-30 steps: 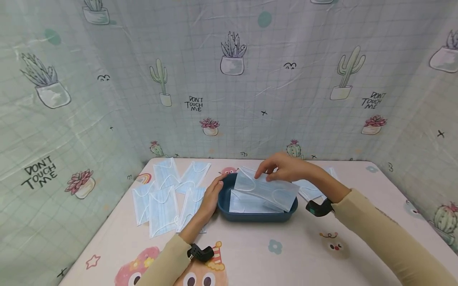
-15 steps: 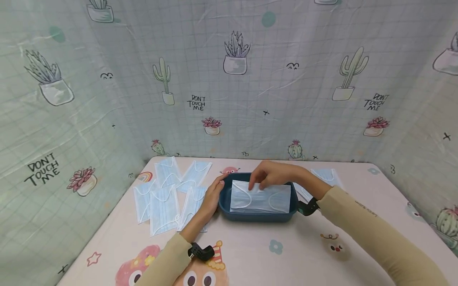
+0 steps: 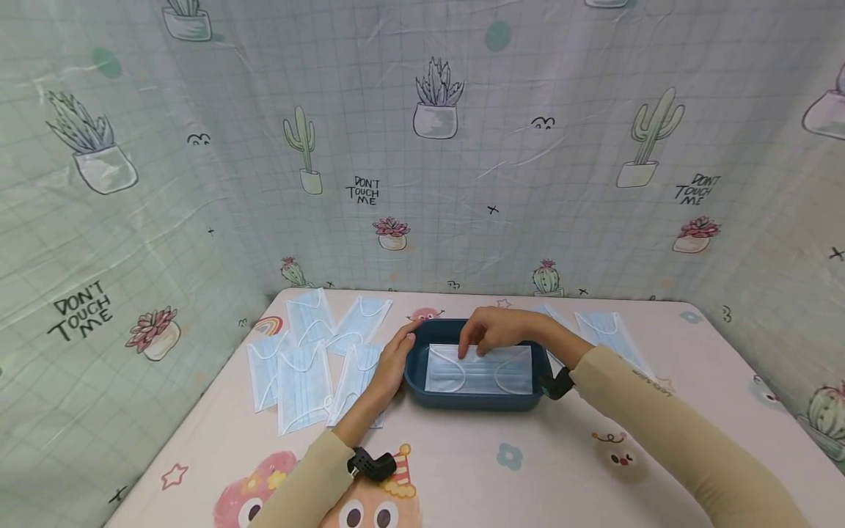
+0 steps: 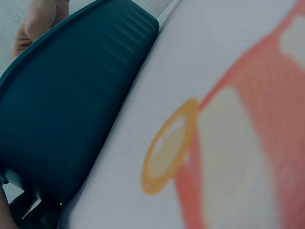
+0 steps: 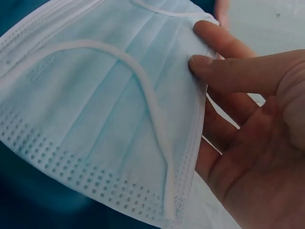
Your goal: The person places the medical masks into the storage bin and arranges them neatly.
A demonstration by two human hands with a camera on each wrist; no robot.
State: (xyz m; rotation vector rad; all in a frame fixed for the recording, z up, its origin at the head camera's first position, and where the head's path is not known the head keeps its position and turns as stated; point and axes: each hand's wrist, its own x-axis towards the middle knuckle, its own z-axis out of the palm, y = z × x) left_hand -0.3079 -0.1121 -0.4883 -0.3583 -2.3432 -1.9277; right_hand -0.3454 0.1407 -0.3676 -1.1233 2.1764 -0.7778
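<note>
a pink table (image 3: 462,477) is being partly covered by loose masks (image 3: 302,385) to the left of the grip, and by more masks (image 3: 607,334) to its right. under the grip, a blue bin (image 3: 462,402) is being reached into. in it, a flat mask (image 3: 478,378) is lying on the near side of the grip, its long way running left to right; its far long edge is being pinched by the right hand (image 3: 498,328), thumb and fingers nearly closed. the bin's left end is being touched by the left hand (image 3: 391,363), farther off, fingers nearly straight.
</note>
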